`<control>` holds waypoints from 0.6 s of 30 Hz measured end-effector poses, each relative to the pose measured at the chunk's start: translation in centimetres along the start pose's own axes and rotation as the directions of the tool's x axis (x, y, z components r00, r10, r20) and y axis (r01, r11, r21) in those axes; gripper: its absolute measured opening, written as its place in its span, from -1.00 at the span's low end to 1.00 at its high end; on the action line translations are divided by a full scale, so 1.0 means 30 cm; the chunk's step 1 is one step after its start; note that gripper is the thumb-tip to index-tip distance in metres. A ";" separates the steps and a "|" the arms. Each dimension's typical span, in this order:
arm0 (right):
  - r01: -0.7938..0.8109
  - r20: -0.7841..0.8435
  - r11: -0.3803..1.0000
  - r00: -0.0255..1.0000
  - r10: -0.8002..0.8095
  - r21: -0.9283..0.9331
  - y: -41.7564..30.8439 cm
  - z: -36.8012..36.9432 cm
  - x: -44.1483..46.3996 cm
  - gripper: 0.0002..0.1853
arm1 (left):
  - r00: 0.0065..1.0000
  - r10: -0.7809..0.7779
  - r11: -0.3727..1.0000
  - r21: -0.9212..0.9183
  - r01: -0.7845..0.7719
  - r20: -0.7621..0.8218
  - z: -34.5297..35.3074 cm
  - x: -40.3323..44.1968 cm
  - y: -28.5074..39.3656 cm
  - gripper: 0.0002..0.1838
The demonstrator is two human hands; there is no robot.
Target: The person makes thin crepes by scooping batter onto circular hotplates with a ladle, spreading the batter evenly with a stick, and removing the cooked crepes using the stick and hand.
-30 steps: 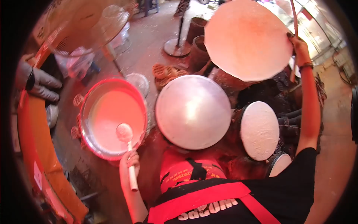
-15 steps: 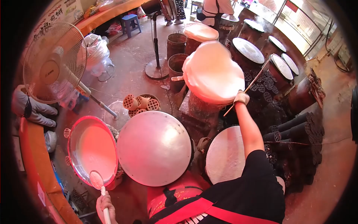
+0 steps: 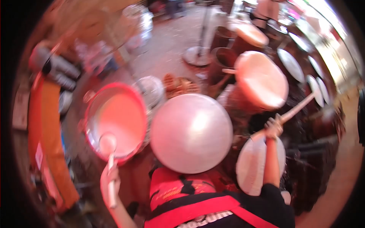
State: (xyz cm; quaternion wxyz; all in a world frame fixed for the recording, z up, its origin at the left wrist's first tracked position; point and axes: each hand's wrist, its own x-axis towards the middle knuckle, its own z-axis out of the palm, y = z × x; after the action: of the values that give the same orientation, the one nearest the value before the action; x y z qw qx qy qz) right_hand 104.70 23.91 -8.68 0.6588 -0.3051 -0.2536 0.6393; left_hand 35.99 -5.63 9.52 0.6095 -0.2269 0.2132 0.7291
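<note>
My left hand [image 3: 109,180] is wrapped round the handle of a ladle [image 3: 108,143], whose bowl is over the near side of a pink-rimmed basin [image 3: 88,117] of pale batter [image 3: 123,117]. My right hand [image 3: 273,128] grips a long, thin wooden stick [image 3: 299,108], blurred by motion and slanting up to the right. Below that hand lies a pale, round, flat surface [image 3: 253,167], partly covered by my forearm. Between my two hands sits a smooth, domed metal disc [image 3: 191,133]. Beyond it, a pile of thin pale round sheets [image 3: 262,78] rests on a stand.
Perforated briquettes [image 3: 178,84] lie behind the dome. Several round pale lids or plates [image 3: 291,64] stand at the right, near dark stacked cylinders [image 3: 315,155]. An orange counter [image 3: 53,140] runs along the left. At the back is another person [image 3: 265,11].
The view has swung, so surroundings sit further right. My right hand has come back from the pile to the near flat surface, and the stick has tilted. The ladle stays over the basin.
</note>
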 end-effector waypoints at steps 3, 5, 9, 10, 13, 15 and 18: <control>-0.230 -0.483 0.764 0.867 -0.120 -0.603 0.235 0.618 -0.379 -0.52 | 0.754 0.648 0.423 0.873 -0.244 -0.103 -0.250 0.236 0.251 -0.81; -0.292 -0.385 0.783 0.920 0.072 -0.550 0.440 0.786 -0.585 -0.48 | 0.441 0.572 -0.773 0.634 0.007 0.692 -0.493 0.468 0.485 -0.56; -0.437 -0.423 0.559 0.891 0.163 -0.705 0.901 1.048 -0.756 -0.59 | 0.948 -0.084 -0.996 0.004 -0.089 0.308 -0.511 0.729 0.785 -0.61; -0.596 -0.421 0.549 0.803 0.422 -0.586 0.990 1.076 -0.764 -0.59 | 0.954 -0.085 -0.995 0.028 -0.097 0.287 -0.484 0.738 0.823 -0.61; 0.524 0.573 0.245 0.791 0.216 -0.816 1.254 1.504 -0.730 -0.47 | 0.880 -0.210 -0.978 -0.088 -0.191 0.425 -0.434 0.763 0.903 -0.67; 0.564 0.586 0.175 0.728 0.356 -0.807 1.471 1.613 -0.696 -0.43 | 0.816 0.358 -0.912 0.358 0.201 0.453 -0.556 0.843 0.886 -0.67; 0.498 0.341 -0.151 0.756 0.559 -0.854 1.761 1.615 -0.677 -0.42 | 0.881 0.471 -0.127 0.986 0.112 -0.039 -0.873 1.102 0.757 -0.81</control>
State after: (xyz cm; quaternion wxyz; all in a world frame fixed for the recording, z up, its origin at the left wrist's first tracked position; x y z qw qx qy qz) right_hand 32.19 7.26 -12.73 0.0251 -0.4518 -0.8453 0.2841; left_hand 10.36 1.39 -30.36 0.4052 0.1923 0.8247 0.3444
